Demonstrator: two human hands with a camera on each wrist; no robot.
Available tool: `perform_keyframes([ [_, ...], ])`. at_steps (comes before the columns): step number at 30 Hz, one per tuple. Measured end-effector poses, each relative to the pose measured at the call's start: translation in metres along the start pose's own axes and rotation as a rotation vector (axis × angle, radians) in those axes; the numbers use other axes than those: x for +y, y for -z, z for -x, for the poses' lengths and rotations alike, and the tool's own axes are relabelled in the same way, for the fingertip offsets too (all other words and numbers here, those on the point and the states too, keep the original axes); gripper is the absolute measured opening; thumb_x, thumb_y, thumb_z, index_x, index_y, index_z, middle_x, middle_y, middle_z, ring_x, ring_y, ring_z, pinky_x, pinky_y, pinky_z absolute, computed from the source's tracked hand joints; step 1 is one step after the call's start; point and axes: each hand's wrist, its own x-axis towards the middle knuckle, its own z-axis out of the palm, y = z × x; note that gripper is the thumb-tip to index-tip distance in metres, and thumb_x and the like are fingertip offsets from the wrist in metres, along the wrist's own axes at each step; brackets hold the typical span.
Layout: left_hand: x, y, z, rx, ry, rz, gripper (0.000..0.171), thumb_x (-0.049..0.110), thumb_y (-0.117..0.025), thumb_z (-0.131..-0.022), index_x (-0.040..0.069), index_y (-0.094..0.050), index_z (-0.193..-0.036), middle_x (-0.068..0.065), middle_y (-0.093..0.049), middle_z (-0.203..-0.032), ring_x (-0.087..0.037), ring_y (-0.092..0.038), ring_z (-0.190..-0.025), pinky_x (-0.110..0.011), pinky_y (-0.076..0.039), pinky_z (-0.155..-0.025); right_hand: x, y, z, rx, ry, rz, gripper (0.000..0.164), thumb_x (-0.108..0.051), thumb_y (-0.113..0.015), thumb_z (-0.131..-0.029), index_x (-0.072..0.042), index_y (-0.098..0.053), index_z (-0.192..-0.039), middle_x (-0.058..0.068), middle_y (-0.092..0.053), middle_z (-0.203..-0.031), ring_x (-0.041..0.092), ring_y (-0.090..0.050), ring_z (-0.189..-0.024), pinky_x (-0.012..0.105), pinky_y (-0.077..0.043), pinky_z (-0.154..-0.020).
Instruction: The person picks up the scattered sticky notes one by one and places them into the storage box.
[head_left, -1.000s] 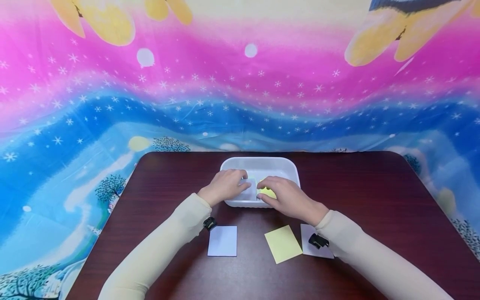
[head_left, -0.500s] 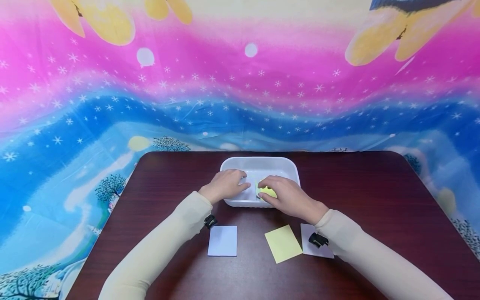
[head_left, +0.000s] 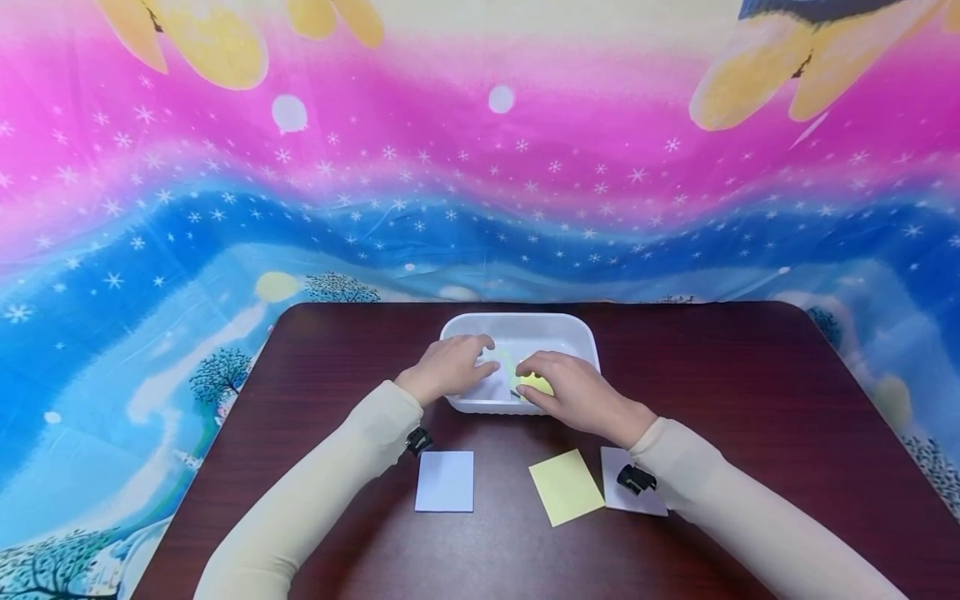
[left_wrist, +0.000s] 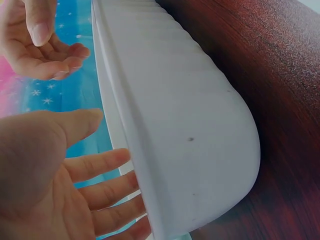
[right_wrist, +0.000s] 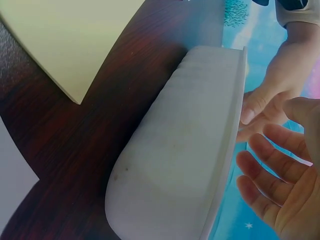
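Observation:
Over the left half of a white plastic basin [head_left: 517,329], my left hand [head_left: 450,367] has its fingers spread and holds nothing. In the left wrist view its fingertips lie right at the rim of the basin [left_wrist: 185,110]. My right hand [head_left: 577,392] hovers over the right half, fingers loosely bent and nothing between them, as the right wrist view confirms. Inside the basin lie a pale square pad [head_left: 493,388] under the left hand and a yellow square pad [head_left: 537,383], partly covered by the right fingers. A thin pale-green strip [head_left: 510,365] shows between them.
On the dark wooden table [head_left: 360,350], nearer the person, lie a pale bluish pad [head_left: 445,483], a yellow pad [head_left: 567,488] and another pale pad [head_left: 617,479], partly hidden by the right wrist camera [head_left: 637,481]. A printed cloth [head_left: 480,183] hangs behind.
The pale square under my left hand has sunk lower into the basin, and the left hand has lifted slightly from it. My right hand has stayed almost still.

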Motion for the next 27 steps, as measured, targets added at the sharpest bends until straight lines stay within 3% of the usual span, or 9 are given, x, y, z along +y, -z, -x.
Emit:
perform_keyframes([
  [27,0.005,0.006,0.010,0.173,-0.026,0.003,0.040,0.042,-0.053,-0.091,0.016,-0.062,-0.120,-0.001,-0.068,-0.107,-0.011,-0.063,-0.092,-0.033,-0.051,-0.072,-0.004,0.003,0.002,0.008,0.000,0.022,0.028,-0.030,-0.061,-0.088,-0.011,-0.068,-0.108,-0.001,-0.068,-0.101,0.012,-0.060,-0.091,0.032,-0.049,-0.080],
])
